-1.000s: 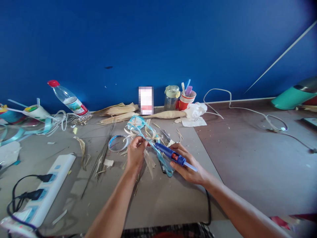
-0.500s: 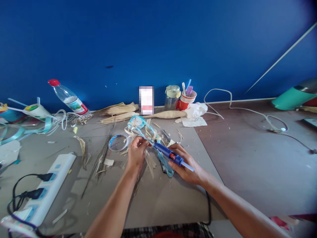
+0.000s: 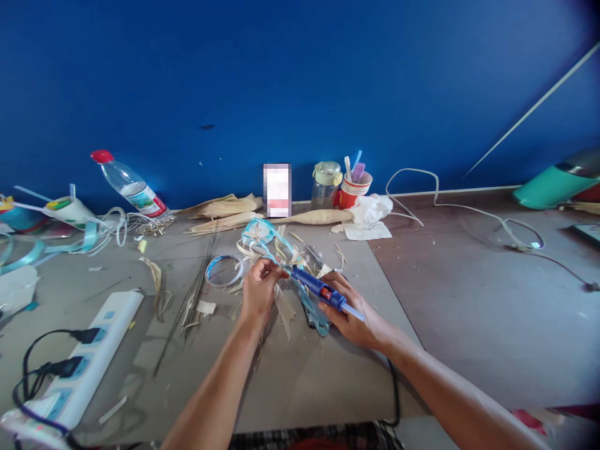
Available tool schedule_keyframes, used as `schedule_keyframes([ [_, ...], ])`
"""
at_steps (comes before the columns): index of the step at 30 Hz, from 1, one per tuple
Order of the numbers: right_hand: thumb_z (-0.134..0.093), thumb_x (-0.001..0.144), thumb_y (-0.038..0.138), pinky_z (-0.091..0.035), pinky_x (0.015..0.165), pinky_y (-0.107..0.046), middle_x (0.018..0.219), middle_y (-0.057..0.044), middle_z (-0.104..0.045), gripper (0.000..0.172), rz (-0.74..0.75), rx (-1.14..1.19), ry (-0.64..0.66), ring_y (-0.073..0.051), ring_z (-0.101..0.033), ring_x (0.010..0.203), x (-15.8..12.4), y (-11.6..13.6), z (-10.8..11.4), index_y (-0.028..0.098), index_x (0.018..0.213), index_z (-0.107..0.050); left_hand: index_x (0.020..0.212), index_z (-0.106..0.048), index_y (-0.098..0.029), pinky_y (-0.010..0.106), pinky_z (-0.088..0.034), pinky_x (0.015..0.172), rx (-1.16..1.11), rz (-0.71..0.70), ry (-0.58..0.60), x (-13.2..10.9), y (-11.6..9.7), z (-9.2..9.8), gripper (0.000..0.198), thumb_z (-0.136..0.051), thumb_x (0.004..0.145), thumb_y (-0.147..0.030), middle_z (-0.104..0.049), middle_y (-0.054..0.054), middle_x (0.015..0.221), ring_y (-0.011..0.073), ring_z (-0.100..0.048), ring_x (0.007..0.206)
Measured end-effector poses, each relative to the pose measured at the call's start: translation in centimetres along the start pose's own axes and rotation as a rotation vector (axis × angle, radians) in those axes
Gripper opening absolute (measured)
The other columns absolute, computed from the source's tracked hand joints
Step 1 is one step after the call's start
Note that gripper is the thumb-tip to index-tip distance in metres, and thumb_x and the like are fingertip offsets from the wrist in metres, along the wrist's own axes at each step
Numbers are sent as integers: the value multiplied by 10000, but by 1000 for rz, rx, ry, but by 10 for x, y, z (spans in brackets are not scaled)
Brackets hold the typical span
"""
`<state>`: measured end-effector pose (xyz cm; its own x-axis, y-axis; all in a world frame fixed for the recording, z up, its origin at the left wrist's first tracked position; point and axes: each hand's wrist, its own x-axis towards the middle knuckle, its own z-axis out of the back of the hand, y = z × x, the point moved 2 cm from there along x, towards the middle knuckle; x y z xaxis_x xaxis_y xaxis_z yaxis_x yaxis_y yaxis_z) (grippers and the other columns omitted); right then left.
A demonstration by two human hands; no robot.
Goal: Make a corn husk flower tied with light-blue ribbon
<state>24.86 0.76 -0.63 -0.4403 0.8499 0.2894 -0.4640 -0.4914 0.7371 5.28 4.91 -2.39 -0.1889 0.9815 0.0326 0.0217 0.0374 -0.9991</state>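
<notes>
My right hand [image 3: 349,309] is wrapped round a blue glue gun [image 3: 312,284] with a clear glue stick poking out of its rear end. The gun's tip points left, close to the fingers of my left hand [image 3: 262,287]. Those fingers pinch a light blue ribbon [image 3: 267,252]; its exact hold is partly hidden. More of the ribbon loops behind and below the gun. Dry husk pieces [image 3: 284,309] lie under and around both hands. A roll of tape [image 3: 224,270] rests just left of my left hand.
A white power strip [image 3: 96,356] with black plugs lies at the left. Thin dark stems [image 3: 187,300] are beside the tape. Along the blue wall stand a tilted bottle [image 3: 135,190], a jar [image 3: 325,185] and red paper cups [image 3: 355,190]. A white cable [image 3: 482,209] crosses the right side.
The glue gun and its stick have shifted very slightly in my right hand. My left hand stays almost where it was.
</notes>
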Motion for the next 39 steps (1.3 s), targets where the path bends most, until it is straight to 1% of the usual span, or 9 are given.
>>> schedule_keyframes([
  [10,-473,859,267,-457,770,-341,986,-101,-504,84,-13,35,-11,-192,-523,858,-1,5,6,194,899,-485,741,-589,-169,293,-431,707,-36,46,-14,-1,-5,-1,92,-618,678,-230,-631,-3,681,150,-609,663],
  [15,-544,811,310,-422,830,-330,1049,-96,-476,191,-19,134,-23,-207,-506,945,-3,7,18,183,951,-512,785,-603,-166,289,-426,708,-35,70,-33,-1,-10,0,118,-596,672,-199,-622,-13,642,139,-604,631],
  [20,-513,802,388,-425,758,-317,1071,-95,-462,264,-39,198,-44,-209,-506,894,-7,4,33,176,956,-549,790,-601,-164,276,-418,717,-99,78,-43,-1,-10,1,124,-600,669,-193,-598,-28,641,130,-608,637],
  [23,-487,812,340,-433,748,-321,1093,-108,-453,278,-106,53,-157,-211,-509,896,-8,-10,37,174,1024,-555,789,-594,-166,276,-421,715,-146,76,-54,1,-7,2,126,-612,669,-202,-590,-35,639,127,-606,624],
  [26,-510,776,252,-422,808,-382,1085,-140,-472,319,-227,-296,-275,-262,-491,985,-8,-30,36,153,1077,-548,769,-596,-162,274,-424,720,-188,79,-69,2,-4,3,124,-634,661,-208,-595,-32,647,127,-608,633],
  [28,-506,772,244,-410,809,-432,1091,-159,-485,321,-322,-519,-266,-293,-485,1002,-8,-43,33,144,1074,-551,764,-598,-159,274,-427,724,-219,90,-69,2,-3,2,131,-646,655,-215,-600,-29,651,124,-606,633],
  [31,-480,804,262,-388,807,-448,1110,-164,-495,322,-405,-707,-203,-281,-506,964,-9,-55,32,143,1097,-539,749,-599,-158,281,-433,728,-266,90,-63,2,-4,1,135,-660,644,-215,-598,-31,646,119,-598,615],
  [37,-499,779,237,-347,826,-434,1076,-146,-520,299,-459,-827,-174,-229,-530,842,-12,-58,33,158,1062,-555,725,-588,-160,288,-441,737,-307,76,-43,1,-5,1,116,-656,643,-205,-595,-33,685,118,-604,626],
  [39,-515,771,256,-341,837,-458,1104,-159,-513,334,-469,-821,-200,-254,-532,884,-11,-55,34,154,1087,-552,724,-588,-159,288,-440,739,-309,78,-42,0,-6,2,111,-653,645,-203,-598,-31,687,118,-606,628],
])
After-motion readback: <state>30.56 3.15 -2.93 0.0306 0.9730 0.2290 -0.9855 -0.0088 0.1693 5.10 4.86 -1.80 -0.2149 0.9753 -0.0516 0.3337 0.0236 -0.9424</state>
